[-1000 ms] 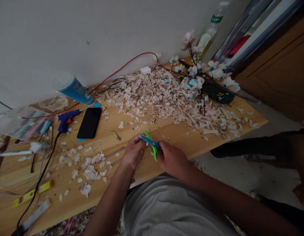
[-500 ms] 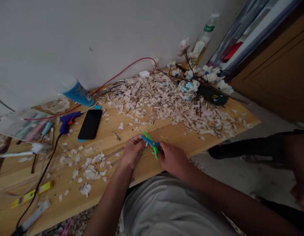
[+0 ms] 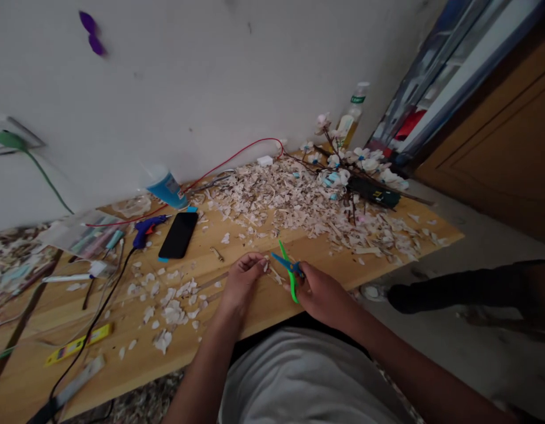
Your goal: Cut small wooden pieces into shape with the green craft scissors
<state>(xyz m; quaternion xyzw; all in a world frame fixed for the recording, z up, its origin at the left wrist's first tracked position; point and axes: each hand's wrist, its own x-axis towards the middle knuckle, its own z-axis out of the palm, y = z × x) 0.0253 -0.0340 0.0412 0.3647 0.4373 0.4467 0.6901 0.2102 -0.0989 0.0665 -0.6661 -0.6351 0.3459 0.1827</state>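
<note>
One pr. blue-and-green scissors (image 3: 293, 268), gaping, held in R grip (image 3: 328, 292); L grip (image 3: 243, 282) pinches sm. pale scrap (image 3: 266, 265) above counter (image 3: 259, 309).

On your table (image 3: 263, 303), the phone (image 3: 178, 235) lies right of the glue gun (image 3: 144, 231), before the cup (image 3: 170, 191); scraps (image 3: 276, 194) spread behind your scissors (image 3: 291, 267), flowers (image 3: 361, 154) at their back right, a bottle (image 3: 352, 119) behind those.

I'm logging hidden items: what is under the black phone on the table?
Blue material peeks out beyond the far and near ends of the phone. The middle is covered, so I cannot tell whether it is one piece.
</note>
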